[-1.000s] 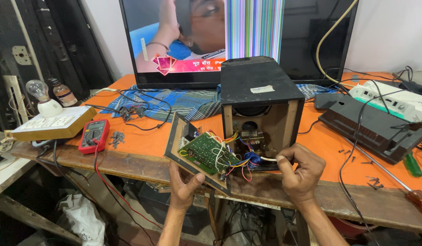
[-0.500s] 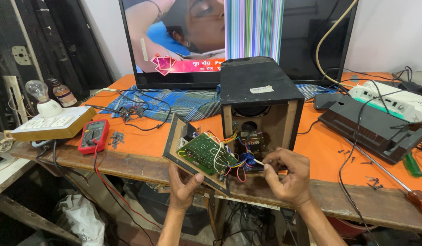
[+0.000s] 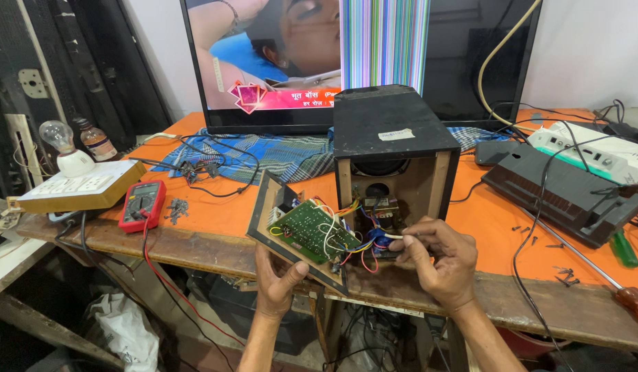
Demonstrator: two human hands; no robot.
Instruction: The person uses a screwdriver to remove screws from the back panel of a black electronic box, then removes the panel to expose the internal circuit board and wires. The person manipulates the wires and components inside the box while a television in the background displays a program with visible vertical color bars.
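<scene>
At the front edge of an orange workbench [image 3: 511, 227], a person works on an opened black speaker cabinet [image 3: 394, 131] whose back stands uncovered, its wooden cavity and internal parts exposed. The left hand [image 3: 277, 282] grips from below a detached back panel [image 3: 264, 213] carrying a green circuit board [image 3: 317, 231], fingers curled shut around the panel's lower edge and thumb pressed up on its face, holding it tilted just in front of the cabinet. The right hand [image 3: 439, 258] is closed in a pinch, thumb and forefinger on a thin white wire [image 3: 394, 236] among the coloured wire bundle [image 3: 363, 251] that runs from the board into the cabinet. By the look of it, the opening-up is done and the panel is free, while the wiring is not yet sorted and the cabinet remains unclosed; loose screws [image 3: 175, 209] lie on the bench. Beside them sit a red multimeter [image 3: 141, 205] with its red lead trailing off the edge, and a switchboard with a bare bulb [image 3: 74, 179]. Behind the cabinet a flat-screen television [image 3: 360, 55] plays with a band of coloured vertical lines down its middle, over a blue checked cloth [image 3: 277, 155]. To the right lie a dark set-top unit [image 3: 560, 196], a white box [image 3: 594, 151] and two screwdrivers [image 3: 625, 248].
</scene>
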